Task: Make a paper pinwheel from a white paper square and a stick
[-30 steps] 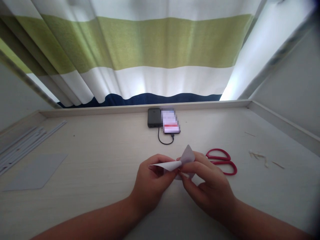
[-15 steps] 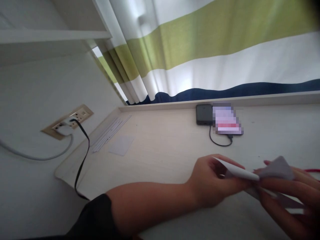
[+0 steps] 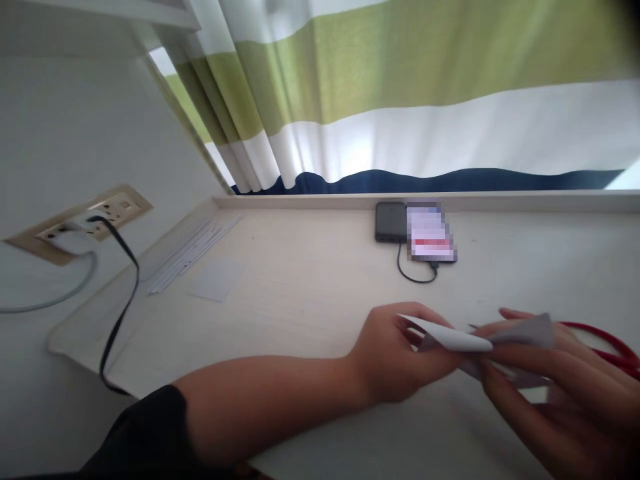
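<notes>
A small folded piece of white paper (image 3: 453, 338) is held just above the pale wooden desk (image 3: 310, 293). My left hand (image 3: 395, 357) is closed on its left end, thumb and fingers pinching it. My right hand (image 3: 560, 387) grips the right part of the paper, with one flap (image 3: 533, 330) sticking up over the fingers. Red-handled scissors (image 3: 607, 347) lie on the desk just behind my right hand, partly hidden.
A dark power bank (image 3: 390, 222) and a phone (image 3: 430, 233) joined by a short cable sit near the back ledge. Paper strips (image 3: 193, 250) and a flat sheet (image 3: 217, 280) lie at the left. A wall socket (image 3: 83, 220) with a black cable is left. A striped curtain (image 3: 400, 100) hangs behind.
My view has swung to the left, bringing the wall socket and cable into sight and pushing both hands toward the right edge. Both hands have kept their hold on the paper.
</notes>
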Action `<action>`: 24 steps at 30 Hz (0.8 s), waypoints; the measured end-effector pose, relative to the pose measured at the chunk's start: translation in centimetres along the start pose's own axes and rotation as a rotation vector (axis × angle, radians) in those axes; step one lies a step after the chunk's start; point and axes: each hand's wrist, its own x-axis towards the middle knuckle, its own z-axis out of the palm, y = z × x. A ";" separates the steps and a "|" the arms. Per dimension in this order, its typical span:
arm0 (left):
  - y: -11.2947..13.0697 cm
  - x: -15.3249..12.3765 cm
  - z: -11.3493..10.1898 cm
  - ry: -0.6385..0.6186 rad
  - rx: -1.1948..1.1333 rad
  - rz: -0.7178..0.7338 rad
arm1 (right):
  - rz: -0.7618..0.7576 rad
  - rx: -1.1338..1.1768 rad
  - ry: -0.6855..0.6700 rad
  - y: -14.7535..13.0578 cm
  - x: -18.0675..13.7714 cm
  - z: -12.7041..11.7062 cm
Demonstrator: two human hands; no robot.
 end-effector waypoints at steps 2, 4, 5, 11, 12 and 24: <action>0.7 -0.1 0.0 -0.001 0.058 0.035 | -0.033 -0.101 -0.026 -1.9 1.0 -0.1; 1.2 -0.1 -0.1 0.009 0.150 0.073 | -0.041 -0.120 -0.058 -3.1 1.9 -0.1; 1.3 -0.1 -0.2 0.010 0.195 0.092 | -0.040 -0.118 -0.061 -3.4 2.3 -0.1; 1.6 0.0 -0.2 0.021 0.286 0.295 | -0.111 -0.149 0.014 -4.2 3.2 -0.4; 1.6 -0.1 -0.2 0.023 0.291 0.327 | -0.120 -0.149 0.015 -4.3 3.2 -0.5; 1.6 0.7 -0.9 -0.116 0.253 0.775 | -0.209 -0.175 -0.003 -4.6 2.9 -1.6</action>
